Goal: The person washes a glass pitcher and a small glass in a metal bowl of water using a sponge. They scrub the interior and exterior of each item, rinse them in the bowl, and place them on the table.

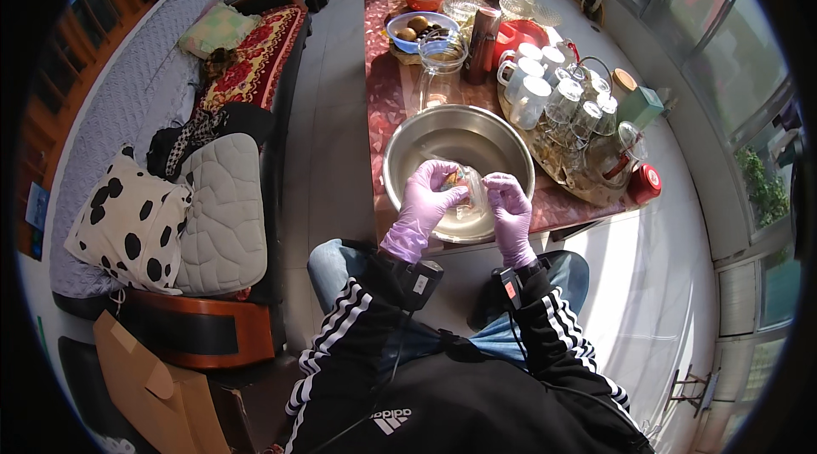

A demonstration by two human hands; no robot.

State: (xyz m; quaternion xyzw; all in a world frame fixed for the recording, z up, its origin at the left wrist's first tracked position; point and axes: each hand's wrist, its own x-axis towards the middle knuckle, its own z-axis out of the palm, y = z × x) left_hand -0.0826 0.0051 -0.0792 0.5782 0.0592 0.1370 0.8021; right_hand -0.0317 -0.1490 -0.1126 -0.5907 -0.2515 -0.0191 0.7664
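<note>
A large steel basin with water in it stands at the near end of the table. My left hand, in a thin pink glove, grips a clear glass vessel with a coloured pattern or decal, held over the near half of the basin. What kind of vessel it is, I cannot tell. My right hand, gloved alike, is at the basin's right rim, thumb and forefinger brought together beside the glass. Whether those fingers touch or pinch anything is too small to tell.
A tray of upturned glasses and white mugs lies right of the basin, with a red-lidded jar beside it. Behind the basin are a glass pitcher, a dark red flask and a blue bowl of fruit. A sofa runs along the left.
</note>
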